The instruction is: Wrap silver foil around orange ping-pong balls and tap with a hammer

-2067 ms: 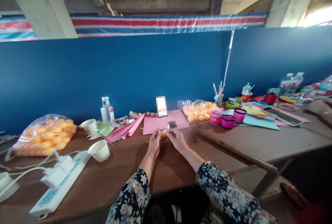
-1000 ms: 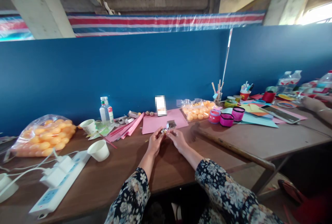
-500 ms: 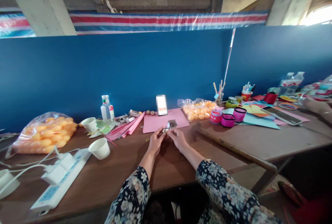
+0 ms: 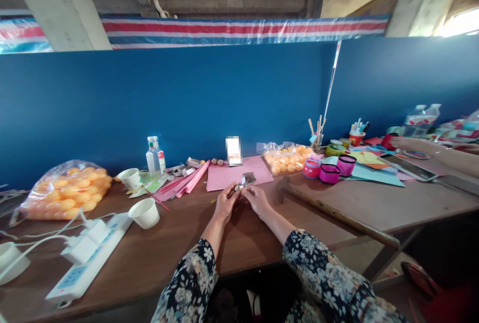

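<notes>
Close together over the brown table (image 4: 179, 248), my two hands meet at a small shiny metallic ball (image 4: 238, 188). The fingers of my left hand (image 4: 226, 203) pinch it from the left. My right hand (image 4: 257, 200) has its thumb and fingers closed at the ball's right side. A small dark, glossy piece (image 4: 248, 179) shows just beyond my right fingertips; whether my right hand grips it or the ball is hard to tell. Behind lies a pink sheet (image 4: 224, 177), with more shiny balls (image 4: 217, 162) at its back left edge.
Left are a power strip (image 4: 90, 258), a paper cup (image 4: 144, 213) and a bag of orange balls (image 4: 71, 191). Another bag (image 4: 288, 158) and pink-and-black bands (image 4: 329, 173) stand right. A wooden bar (image 4: 340, 216) crosses the table. Another person's arm (image 4: 437, 153) reaches in at right.
Another person's arm at the far right has reached further left, to the red container. My hands have stayed nearly in place around the shiny ball.
</notes>
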A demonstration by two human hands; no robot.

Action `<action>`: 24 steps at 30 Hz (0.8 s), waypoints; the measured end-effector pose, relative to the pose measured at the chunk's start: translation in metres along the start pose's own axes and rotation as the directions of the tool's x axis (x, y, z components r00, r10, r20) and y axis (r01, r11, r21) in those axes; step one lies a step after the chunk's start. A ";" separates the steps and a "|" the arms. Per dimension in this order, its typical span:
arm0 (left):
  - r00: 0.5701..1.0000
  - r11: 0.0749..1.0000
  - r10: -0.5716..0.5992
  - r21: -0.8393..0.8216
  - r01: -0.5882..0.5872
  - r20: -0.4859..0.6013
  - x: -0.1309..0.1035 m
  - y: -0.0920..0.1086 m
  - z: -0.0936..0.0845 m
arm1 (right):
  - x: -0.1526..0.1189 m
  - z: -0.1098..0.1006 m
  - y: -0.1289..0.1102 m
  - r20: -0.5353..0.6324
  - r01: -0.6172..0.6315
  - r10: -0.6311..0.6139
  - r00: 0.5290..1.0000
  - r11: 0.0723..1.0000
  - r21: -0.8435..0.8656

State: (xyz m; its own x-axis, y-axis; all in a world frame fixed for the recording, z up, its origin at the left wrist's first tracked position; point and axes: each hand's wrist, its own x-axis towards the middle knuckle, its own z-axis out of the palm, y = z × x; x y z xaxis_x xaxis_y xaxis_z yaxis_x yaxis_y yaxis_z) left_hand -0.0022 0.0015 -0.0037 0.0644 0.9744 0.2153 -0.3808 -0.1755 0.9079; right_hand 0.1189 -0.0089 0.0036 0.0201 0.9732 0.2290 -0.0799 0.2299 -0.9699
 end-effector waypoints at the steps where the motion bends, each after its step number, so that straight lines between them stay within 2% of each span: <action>1: 1.000 1.000 -0.001 -0.002 0.001 0.003 0.000 0.000 0.000 | 0.000 0.000 0.000 0.000 -0.003 0.003 1.000 1.000 0.000; 9: 1.000 1.000 0.001 0.013 -0.001 -0.007 0.001 -0.002 -0.001 | -0.001 0.001 -0.003 0.007 -0.024 0.024 1.000 1.000 0.005; 24: 1.000 0.999 -0.026 0.025 0.027 -0.009 -0.003 0.007 0.003 | -0.003 0.001 -0.007 0.014 -0.026 0.026 1.000 0.999 -0.022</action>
State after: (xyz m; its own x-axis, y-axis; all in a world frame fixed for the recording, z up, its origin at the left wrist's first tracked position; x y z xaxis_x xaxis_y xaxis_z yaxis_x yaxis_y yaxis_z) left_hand -0.0019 -0.0033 0.0032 0.0666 0.9799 0.1882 -0.3560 -0.1529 0.9219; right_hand 0.1187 -0.0129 0.0094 0.0041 0.9789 0.2044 -0.0589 0.2043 -0.9771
